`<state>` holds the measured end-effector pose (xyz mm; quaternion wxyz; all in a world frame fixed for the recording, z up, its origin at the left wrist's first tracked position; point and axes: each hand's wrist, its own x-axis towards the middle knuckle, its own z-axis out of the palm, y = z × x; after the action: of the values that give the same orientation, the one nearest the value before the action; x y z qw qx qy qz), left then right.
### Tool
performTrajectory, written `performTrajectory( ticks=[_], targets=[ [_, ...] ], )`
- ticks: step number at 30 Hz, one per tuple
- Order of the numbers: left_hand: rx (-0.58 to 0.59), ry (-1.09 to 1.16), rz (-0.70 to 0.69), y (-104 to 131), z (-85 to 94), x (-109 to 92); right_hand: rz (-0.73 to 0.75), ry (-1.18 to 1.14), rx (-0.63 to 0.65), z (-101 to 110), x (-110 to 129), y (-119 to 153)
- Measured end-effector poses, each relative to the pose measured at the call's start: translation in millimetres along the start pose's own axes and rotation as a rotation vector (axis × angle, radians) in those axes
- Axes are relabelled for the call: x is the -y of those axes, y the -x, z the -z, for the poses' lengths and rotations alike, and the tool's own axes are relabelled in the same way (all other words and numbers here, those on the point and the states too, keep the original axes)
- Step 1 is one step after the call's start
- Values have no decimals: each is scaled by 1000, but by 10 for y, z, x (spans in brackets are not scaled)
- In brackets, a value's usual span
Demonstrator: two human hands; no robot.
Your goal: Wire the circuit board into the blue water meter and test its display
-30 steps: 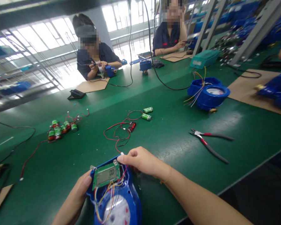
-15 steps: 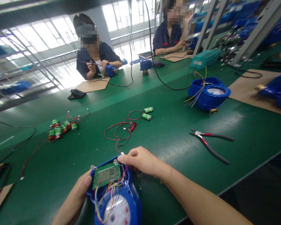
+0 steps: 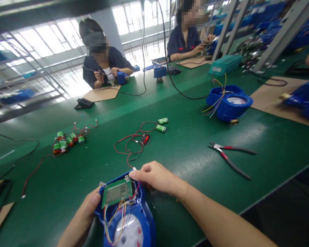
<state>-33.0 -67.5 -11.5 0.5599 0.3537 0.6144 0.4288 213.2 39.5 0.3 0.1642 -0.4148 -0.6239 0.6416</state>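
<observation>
At the bottom centre is a blue water meter (image 3: 148, 219) with its housing uncovered. Inside it sits a green circuit board with a lit LCD (image 3: 117, 192), and several coloured wires run from the board's lower edge. My left hand (image 3: 86, 209) grips the housing's left side, thumb on the rim. My right hand (image 3: 157, 176) is closed at the upper right corner, its thumb against a small white wire connector (image 3: 134, 168); its other fingertips are hidden. Red and black wires lead from there to a small red digital display (image 3: 145, 139) beyond the meter.
Two green batteries (image 3: 161, 128) lie behind the display, and several more batteries (image 3: 64, 144) at left. Red-handled cutting pliers (image 3: 233, 157) rest at right, below another blue meter (image 3: 234, 103). Two co-workers (image 3: 105, 65) sit across the green bench (image 3: 185, 151). A black cable (image 3: 167, 68) hangs down.
My hands and the meter stay in nearly the same place. The red digits on the small display look different. A co-worker at the back right has lowered a raised hand.
</observation>
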Motion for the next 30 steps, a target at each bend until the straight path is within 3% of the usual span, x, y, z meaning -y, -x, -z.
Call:
performTrajectory(
  ticks=[15, 30],
  targets=[
    [-41, -11, 3, 35, -60, -46, -4, -5, 8, 14, 18, 27],
    [4, -39, -7, 9, -16, -20, -7, -29, 8, -4, -3, 6]
  ],
)
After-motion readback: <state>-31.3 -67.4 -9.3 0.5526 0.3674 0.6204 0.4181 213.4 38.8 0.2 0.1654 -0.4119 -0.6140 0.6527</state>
